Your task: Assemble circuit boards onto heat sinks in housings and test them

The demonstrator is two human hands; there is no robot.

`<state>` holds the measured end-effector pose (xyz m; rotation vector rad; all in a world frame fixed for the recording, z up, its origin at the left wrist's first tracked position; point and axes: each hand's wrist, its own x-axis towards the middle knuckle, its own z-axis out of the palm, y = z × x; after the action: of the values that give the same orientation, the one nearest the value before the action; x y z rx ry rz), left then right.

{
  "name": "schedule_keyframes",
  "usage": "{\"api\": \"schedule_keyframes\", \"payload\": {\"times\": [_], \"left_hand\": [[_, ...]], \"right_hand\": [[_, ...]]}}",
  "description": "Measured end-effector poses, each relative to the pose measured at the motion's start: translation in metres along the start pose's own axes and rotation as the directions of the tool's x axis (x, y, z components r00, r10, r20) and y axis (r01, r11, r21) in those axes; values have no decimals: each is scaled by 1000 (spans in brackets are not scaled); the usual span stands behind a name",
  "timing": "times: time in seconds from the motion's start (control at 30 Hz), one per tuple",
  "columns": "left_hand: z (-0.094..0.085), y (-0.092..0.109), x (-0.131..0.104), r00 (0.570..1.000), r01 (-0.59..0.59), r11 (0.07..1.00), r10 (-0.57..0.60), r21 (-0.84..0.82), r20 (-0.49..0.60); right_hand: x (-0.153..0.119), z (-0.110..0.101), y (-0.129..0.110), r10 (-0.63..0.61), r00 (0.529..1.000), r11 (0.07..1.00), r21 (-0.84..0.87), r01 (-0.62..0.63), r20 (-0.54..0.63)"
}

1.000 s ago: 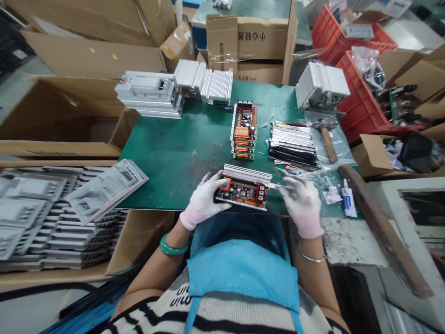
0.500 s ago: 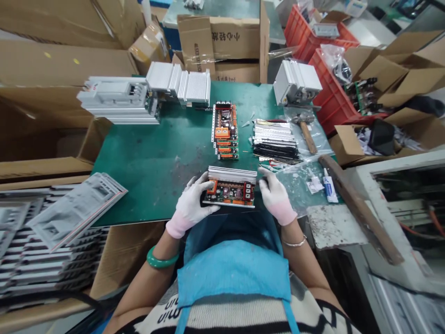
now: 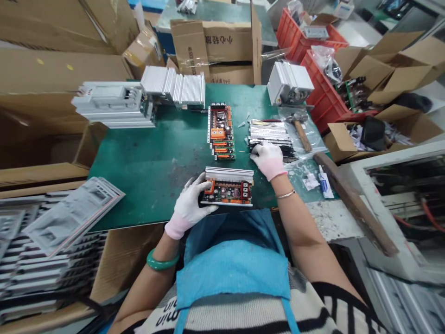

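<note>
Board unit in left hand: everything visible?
The board unit is long and open: ribbed, silvery, metallic-looking strip on the far side, pale near edge, populated circuit board between, orange block at left, dark red block at right. It is held lengthwise at the near edge of the green table, left end in the left hand.

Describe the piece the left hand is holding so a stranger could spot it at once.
Find the green tabletop and look at its near edge, by the blue apron. There the gloved left hand grips one end of a circuit-board unit. Unlike the overlapping boards farther back, it lies crosswise, with a silvery ridged bar along its far side.
</note>
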<state>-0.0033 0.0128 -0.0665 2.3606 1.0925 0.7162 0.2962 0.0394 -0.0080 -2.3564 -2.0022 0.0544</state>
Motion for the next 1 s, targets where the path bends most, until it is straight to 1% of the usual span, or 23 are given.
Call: {"api": "schedule_keyframes", "payload": {"times": [0.1,0.23,0.3,0.37,0.47,0.53,0.57,0.63,0.7,0.77,0.83,0.93,1.0], "left_hand": [[1,0,0,1000,-9,1000,9,-9,-8],[1,0,0,999,-21,1000,21,-12,-24],[1,-1,0,999,-26,1000,26,-11,-28],[1,-1,0,999,-30,999,30,-10,-26],[1,-1,-1,999,-25,1000,25,0,-20],[2,-1,-1,1000,-17,1000,17,3,-24],[2,-1,-1,1000,-16,1000,16,1,-26],[2,0,-1,999,-21,1000,21,-5,-30],[2,1,-1,999,-28,1000,27,-9,-31],[2,1,-1,999,-20,1000,20,-8,-32],[2,1,-1,999,-4,1000,4,-3,-32],[3,0,-2,999,16,1000,-16,3,-36],[3,-1,-3,999,23,1000,-23,3,-36]], "right_hand": [[2,4,0,-37,999,996,-75,39,31],[3,11,0,-80,997,987,-138,82,19],[1,9,-1,-102,995,984,-145,101,-4],[-6,1,-4,-125,990,986,-121,116,-71],[-31,-12,-6,-110,973,993,9,115,-201],[-55,-13,-6,-43,971,979,184,88,-235],[-67,-10,-5,-5,973,953,293,74,-230],[-88,0,-3,58,980,865,500,46,-191],[-103,12,0,95,984,778,627,20,-149],[-109,22,1,127,983,735,678,-5,-129],[-111,28,2,139,981,717,697,-5,-135],[-110,31,1,126,980,705,709,20,-153],[-111,32,-1,110,981,713,701,34,-160]]}}
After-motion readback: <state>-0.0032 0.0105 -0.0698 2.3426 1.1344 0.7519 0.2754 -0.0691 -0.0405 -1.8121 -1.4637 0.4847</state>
